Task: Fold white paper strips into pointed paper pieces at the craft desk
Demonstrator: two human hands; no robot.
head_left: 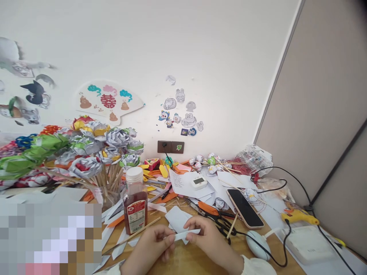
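Note:
A narrow folded strip of white paper [186, 233] is stretched between my two hands over the table's front. My left hand [159, 240] pinches its left end between thumb and fingers. The right end is gripped by my right hand [205, 235], thumb below and fingers curled above. Just behind the strip lie pale paper sheets [176, 217] on the wooden table. To the left of my left hand stands a bottle of reddish-brown liquid [135, 206] with a white cap. Black-handled scissors [219, 221] rest behind my right hand, partly hidden by it.
Paper flowers on sticks [100, 152] fill a clear container at the left. A digital timer [198, 181] sits on papers. Rightward are a phone [246, 208], a white mouse [257, 244], a yellow glue gun [299, 218] with its black cable, and a white box [311, 244].

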